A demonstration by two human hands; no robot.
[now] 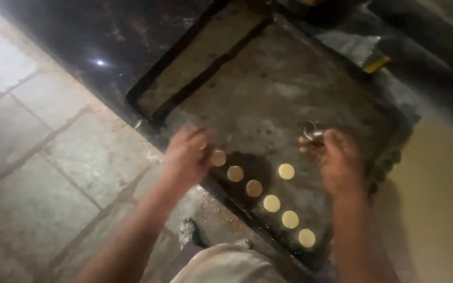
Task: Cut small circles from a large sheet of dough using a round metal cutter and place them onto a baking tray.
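Pale dough discs (271, 203) lie in a slanting row at lower centre on a dark baking tray (268, 99). The left hand (187, 154) touches the topmost disc; the right hand (336, 157) grips a metal ring cutter (312, 131), hands apart.

- Scene dim, warm cast; 1 small glare spot on dark counter (99, 62).
- Both hands motion-blurred; overall soft focus, grainy.
- Top-right corner nearly black; shadow on tray (268, 99).

Pale yellow dough discs (271, 203) dot a dark grey tray (268, 89).
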